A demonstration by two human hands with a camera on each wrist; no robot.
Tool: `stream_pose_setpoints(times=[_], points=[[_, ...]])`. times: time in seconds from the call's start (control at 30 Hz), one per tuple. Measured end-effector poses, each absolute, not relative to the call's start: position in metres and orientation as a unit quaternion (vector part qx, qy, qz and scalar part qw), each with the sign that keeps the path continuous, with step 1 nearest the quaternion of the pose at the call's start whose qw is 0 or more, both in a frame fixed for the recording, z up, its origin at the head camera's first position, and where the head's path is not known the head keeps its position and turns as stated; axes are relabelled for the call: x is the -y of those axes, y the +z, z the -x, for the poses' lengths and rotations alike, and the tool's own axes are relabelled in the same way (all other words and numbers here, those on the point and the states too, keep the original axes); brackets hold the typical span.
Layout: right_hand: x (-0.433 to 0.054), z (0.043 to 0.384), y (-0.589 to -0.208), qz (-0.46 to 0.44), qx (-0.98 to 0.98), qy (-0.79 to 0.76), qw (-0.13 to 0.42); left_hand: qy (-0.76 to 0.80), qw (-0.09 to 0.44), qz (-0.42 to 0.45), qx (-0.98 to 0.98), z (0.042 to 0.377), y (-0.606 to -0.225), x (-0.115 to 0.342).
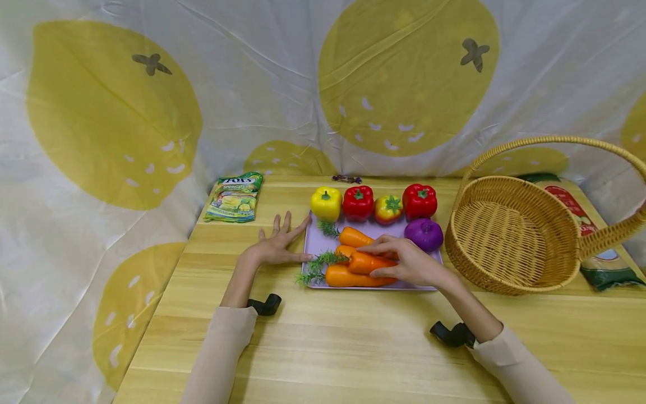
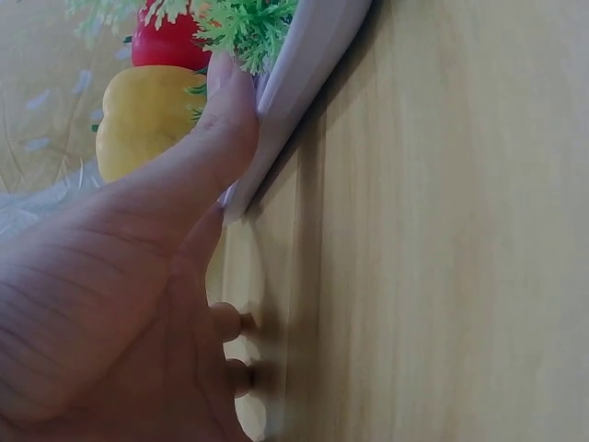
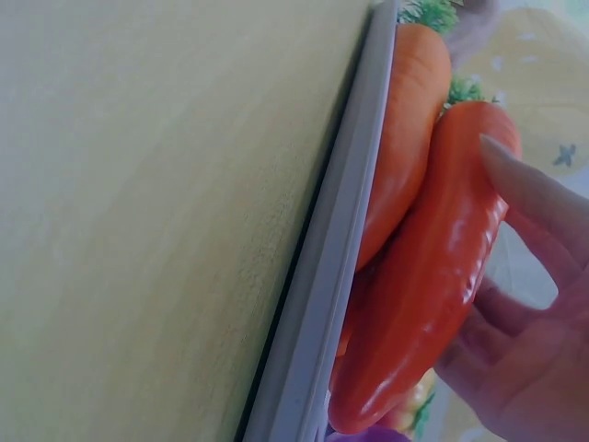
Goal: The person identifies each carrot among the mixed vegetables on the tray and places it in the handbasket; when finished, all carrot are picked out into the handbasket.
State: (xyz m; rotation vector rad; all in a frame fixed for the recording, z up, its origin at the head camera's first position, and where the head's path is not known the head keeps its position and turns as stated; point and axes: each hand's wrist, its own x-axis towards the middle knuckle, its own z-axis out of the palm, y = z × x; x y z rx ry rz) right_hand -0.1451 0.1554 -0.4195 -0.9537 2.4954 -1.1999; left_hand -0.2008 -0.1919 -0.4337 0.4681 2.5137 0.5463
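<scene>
A lilac tray (image 1: 398, 229) bears several orange carrots with green tops. My right hand (image 1: 411, 261) holds the uppermost carrot (image 3: 442, 249), thumb on one side and fingers on the other; it lies over another carrot (image 1: 353, 276). The left hand (image 1: 276, 247) has its fingers spread at the tray's left edge, with thumb and forefinger touching the rim (image 2: 304, 64). Along the tray's back sit a yellow bell pepper (image 1: 326, 204), two red bell peppers (image 1: 358, 203) and a smaller red-yellow vegetable (image 1: 388, 209). A purple onion (image 1: 424, 234) sits at the right.
A wicker basket (image 1: 510, 235) with a tall handle stands right of the tray, a green and tan bag (image 1: 605, 258) behind it. A green soup packet (image 1: 234, 197) lies at the back left. A small wrapped candy (image 1: 346, 179) lies near the lemon-print curtain (image 1: 282, 84).
</scene>
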Motion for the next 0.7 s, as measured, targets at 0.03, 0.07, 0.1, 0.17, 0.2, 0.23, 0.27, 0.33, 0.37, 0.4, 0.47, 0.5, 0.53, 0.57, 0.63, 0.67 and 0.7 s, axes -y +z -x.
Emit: stream_pose_setpoints(times=[0.03,0.07,0.1,0.17,0.2,0.23,0.27,0.33,0.37,0.4,0.47,0.5,0.53,0.57,0.63,0.67,0.7], points=[[-0.1556,0.1450,-0.4193,0.323,-0.846,-0.409,0.108,0.202,0.260,-0.173,-0.928,0.2009,-0.4336,0.1918],[-0.1558,0.1450,-0.4192,0.323,-0.846,-0.410,0.108,0.202,0.260,-0.173,-0.928,0.2009,-0.4335,0.1917],[-0.1558,0.1449,-0.4190,0.324,-0.845,-0.411,0.108,0.202,0.260,-0.173,-0.928,0.2008,-0.4333,0.1916],[-0.1561,0.1450,-0.4187,0.325,-0.844,-0.413,0.107,0.203,0.260,-0.173,-0.928,0.2006,-0.4328,0.1915],[-0.1561,0.1449,-0.4186,0.326,-0.843,-0.414,0.107,0.204,0.260,-0.172,-0.928,0.2006,-0.4327,0.1916],[-0.1563,0.1450,-0.4191,0.327,-0.843,-0.414,0.106,0.204,0.260,-0.172,-0.928,0.2008,-0.4329,0.1916],[-0.1564,0.1450,-0.4190,0.327,-0.842,-0.415,0.106,0.204,0.260,-0.172,-0.928,0.2010,-0.4332,0.1918],[-0.1564,0.1449,-0.4192,0.327,-0.841,-0.416,0.108,0.203,0.260,-0.171,-0.928,0.2013,-0.4338,0.1922],[-0.1566,0.1449,-0.4195,0.328,-0.841,-0.417,0.109,0.203,0.261,-0.171,-0.928,0.2015,-0.4343,0.1924],[-0.1568,0.1449,-0.4196,0.327,-0.840,-0.418,0.111,0.203,0.261,-0.172,-0.928,0.2017,-0.4348,0.1925],[-0.1570,0.1448,-0.4194,0.328,-0.839,-0.420,0.112,0.203,0.261,-0.172,-0.928,0.2018,-0.4351,0.1928],[-0.1572,0.1447,-0.4195,0.329,-0.838,-0.420,0.112,0.204,0.261,-0.172,-0.928,0.2018,-0.4351,0.1928],[-0.1575,0.1446,-0.4194,0.330,-0.837,-0.421,0.112,0.204,0.260,-0.173,-0.928,0.2017,-0.4351,0.1929],[-0.1579,0.1445,-0.4193,0.329,-0.837,-0.423,0.112,0.205,0.260,-0.174,-0.928,0.2017,-0.4352,0.1928],[-0.1586,0.1441,-0.4172,0.328,-0.837,-0.424,0.112,0.205,0.259,-0.175,-0.928,0.2017,-0.4356,0.1930],[-0.1591,0.1439,-0.4160,0.326,-0.837,-0.425,0.113,0.205,0.259,-0.175,-0.928,0.2017,-0.4358,0.1930],[-0.1597,0.1437,-0.4145,0.324,-0.838,-0.425,0.113,0.205,0.259,-0.175,-0.928,0.2017,-0.4360,0.1932]])
